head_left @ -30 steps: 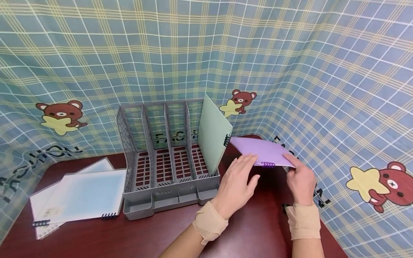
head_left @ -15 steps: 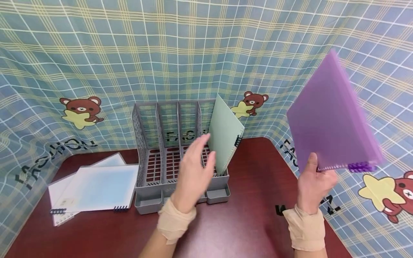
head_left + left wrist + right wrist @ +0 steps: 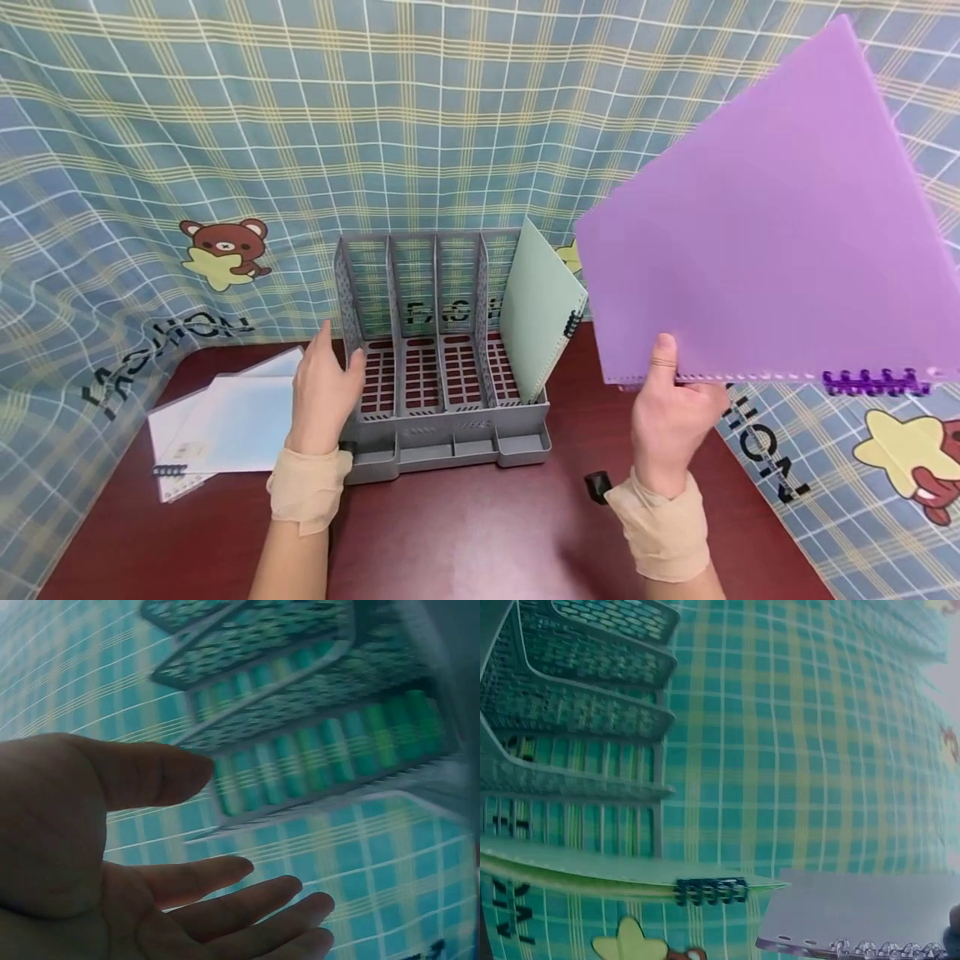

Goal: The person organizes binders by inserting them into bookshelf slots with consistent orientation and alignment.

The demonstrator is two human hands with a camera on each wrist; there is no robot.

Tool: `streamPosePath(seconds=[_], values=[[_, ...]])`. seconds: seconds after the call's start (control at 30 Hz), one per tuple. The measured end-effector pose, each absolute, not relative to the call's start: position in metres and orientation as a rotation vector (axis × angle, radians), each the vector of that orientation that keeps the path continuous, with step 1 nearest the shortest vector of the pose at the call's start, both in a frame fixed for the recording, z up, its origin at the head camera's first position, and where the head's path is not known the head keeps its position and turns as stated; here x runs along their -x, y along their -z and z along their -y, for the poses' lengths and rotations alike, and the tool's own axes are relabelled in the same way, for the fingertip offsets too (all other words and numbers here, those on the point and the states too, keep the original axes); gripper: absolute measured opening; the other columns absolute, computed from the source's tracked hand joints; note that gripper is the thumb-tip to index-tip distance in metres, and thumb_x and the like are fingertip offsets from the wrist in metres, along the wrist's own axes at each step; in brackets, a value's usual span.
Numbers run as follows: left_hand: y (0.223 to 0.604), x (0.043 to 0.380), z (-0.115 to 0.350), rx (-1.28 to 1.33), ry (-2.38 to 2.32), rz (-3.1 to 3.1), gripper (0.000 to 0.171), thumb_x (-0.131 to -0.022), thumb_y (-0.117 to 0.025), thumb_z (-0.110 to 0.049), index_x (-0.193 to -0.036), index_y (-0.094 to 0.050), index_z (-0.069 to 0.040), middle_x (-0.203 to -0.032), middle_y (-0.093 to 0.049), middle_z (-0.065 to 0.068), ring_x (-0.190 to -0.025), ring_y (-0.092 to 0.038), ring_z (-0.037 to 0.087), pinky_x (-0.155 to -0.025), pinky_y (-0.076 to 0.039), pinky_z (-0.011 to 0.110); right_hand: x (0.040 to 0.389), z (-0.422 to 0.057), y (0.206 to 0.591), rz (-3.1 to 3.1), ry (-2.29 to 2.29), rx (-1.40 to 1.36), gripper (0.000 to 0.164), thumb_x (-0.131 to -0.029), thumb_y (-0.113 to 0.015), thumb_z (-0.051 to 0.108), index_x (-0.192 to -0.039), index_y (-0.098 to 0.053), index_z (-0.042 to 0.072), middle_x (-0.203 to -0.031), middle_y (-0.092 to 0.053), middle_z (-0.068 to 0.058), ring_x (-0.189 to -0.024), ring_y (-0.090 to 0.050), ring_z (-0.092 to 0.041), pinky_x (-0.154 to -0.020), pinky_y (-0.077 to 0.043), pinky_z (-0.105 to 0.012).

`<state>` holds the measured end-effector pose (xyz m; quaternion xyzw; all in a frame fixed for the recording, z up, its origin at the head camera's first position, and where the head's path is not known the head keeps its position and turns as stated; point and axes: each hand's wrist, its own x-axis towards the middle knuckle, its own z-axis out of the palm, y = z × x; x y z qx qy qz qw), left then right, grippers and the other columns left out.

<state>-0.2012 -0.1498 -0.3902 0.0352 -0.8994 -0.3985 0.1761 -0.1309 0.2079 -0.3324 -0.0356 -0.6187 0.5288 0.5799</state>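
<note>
In the head view my right hand (image 3: 671, 425) grips a purple ring-bound notebook (image 3: 750, 250) by its lower bound edge, thumb across the near cover. The notebook is raised at the right, its purple rings facing down. My left hand (image 3: 322, 396) holds nothing; its fingers are straight, with the thumb apart, beside the left end of a grey desk file organizer (image 3: 427, 454). A pale green notebook (image 3: 543, 308) with black rings stands in the organizer's rightmost slot. In the right wrist view the purple notebook (image 3: 855, 907) is partly cut off at the lower right.
White and pale blue ring-bound notebooks (image 3: 243, 421) lie overlapping on the dark red table (image 3: 465, 533), left of the organizer. Small trays run along the organizer's front. Plaid cloth (image 3: 450, 125) with bears hangs behind and at the sides.
The right hand has lifted the purple notebook off the table's right side and turned it up toward the camera. The left hand has left it and moved across to the organizer's left end.
</note>
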Motion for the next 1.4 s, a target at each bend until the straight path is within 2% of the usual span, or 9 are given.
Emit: streamPosePath(seconds=[0.23,0.57,0.63,0.7,0.77,0.83,1.0,1.27,1.4], values=[[0.417,0.21,0.156,-0.064,1.005,2.587,0.069,-0.097,-0.057,-0.019,-0.152,-0.028,0.01,-0.148,-0.035,0.035,-0.124,-0.044,0.053,-0.096,-0.042,0.065,0.139,-0.172,0.337,1.479,-1.067,0.069,0.023,-0.093,-0.068,0.017,-0.1,-0.074,-0.005,-0.088,-0.072,-0.01,-0.082,-0.062,-0.013,-0.083,-0.049,-0.026],[0.42,0.217,0.168,-0.086,1.013,2.658,0.069,-0.099,-0.051,-0.022,-0.153,-0.022,0.009,-0.148,-0.034,0.037,-0.126,-0.042,0.054,-0.099,-0.039,0.066,0.128,-0.148,0.314,1.464,-1.151,0.076,0.023,-0.094,-0.065,0.009,-0.1,-0.071,-0.012,-0.092,-0.07,-0.018,-0.087,-0.063,-0.016,-0.087,-0.049,-0.026],[0.423,0.218,0.17,-0.088,1.032,2.698,0.07,-0.099,-0.05,-0.023,-0.153,-0.021,0.011,-0.139,-0.043,0.039,-0.11,-0.054,0.052,-0.088,-0.047,0.062,0.144,-0.15,0.328,1.515,-1.143,0.072,0.023,-0.094,-0.065,0.012,-0.1,-0.071,-0.01,-0.089,-0.07,-0.018,-0.085,-0.063,-0.017,-0.087,-0.049,-0.028],[0.427,0.219,0.17,-0.097,1.05,2.747,0.07,-0.1,-0.048,-0.024,-0.153,-0.019,0.011,-0.115,-0.058,0.037,-0.08,-0.062,0.044,-0.069,-0.053,0.054,0.163,-0.152,0.347,1.56,-1.126,0.049,0.022,-0.095,-0.065,0.014,-0.093,-0.071,-0.007,-0.078,-0.066,-0.017,-0.074,-0.06,-0.019,-0.079,-0.05,-0.032],[0.43,0.219,0.171,-0.104,1.088,2.807,0.07,-0.101,-0.046,-0.025,-0.154,-0.017,0.01,-0.083,-0.064,0.026,-0.05,-0.054,0.031,-0.05,-0.048,0.043,0.181,-0.154,0.367,1.62,-1.08,0.031,0.024,-0.095,-0.064,0.018,-0.088,-0.071,-0.003,-0.07,-0.062,-0.014,-0.066,-0.056,-0.02,-0.073,-0.05,-0.036],[0.434,0.219,0.171,-0.111,1.13,2.865,0.07,-0.101,-0.044,-0.025,-0.155,-0.015,0.009,-0.058,-0.055,0.013,-0.035,-0.038,0.02,-0.04,-0.039,0.035,0.194,-0.154,0.384,1.668,-1.054,0.023,0.023,-0.096,-0.064,0.019,-0.087,-0.07,-0.001,-0.065,-0.059,-0.012,-0.061,-0.053,-0.022,-0.066,-0.048,-0.04],[0.437,0.218,0.172,-0.119,1.174,2.92,0.064,-0.101,-0.041,-0.019,-0.153,-0.02,0.01,-0.047,-0.044,0.003,-0.035,-0.03,0.012,-0.036,-0.032,0.028,0.216,-0.15,0.414,1.787,-1.026,0.036,0.021,-0.096,-0.064,0.022,-0.092,-0.07,0.003,-0.072,-0.067,-0.015,-0.065,-0.064,-0.032,-0.065,-0.05,-0.05],[0.44,0.221,0.17,-0.108,1.145,2.931,0.059,-0.097,-0.04,-0.009,-0.151,-0.027,0.011,-0.06,-0.051,0.009,-0.039,-0.034,0.013,-0.041,-0.034,0.03,0.235,-0.145,0.446,1.926,-0.997,0.057,0.022,-0.098,-0.061,0.023,-0.087,-0.065,0.004,-0.075,-0.068,-0.021,-0.069,-0.066,-0.043,-0.062,-0.049,-0.058],[0.44,0.222,0.171,-0.132,1.174,2.939,0.061,-0.093,-0.041,-0.002,-0.152,-0.029,0.009,-0.056,-0.049,0.008,-0.039,-0.032,0.013,-0.041,-0.033,0.03,0.24,-0.143,0.457,1.979,-0.987,0.073,0.019,-0.097,-0.062,0.022,-0.091,-0.067,0.004,-0.082,-0.071,-0.022,-0.075,-0.067,-0.045,-0.065,-0.05,-0.058]])
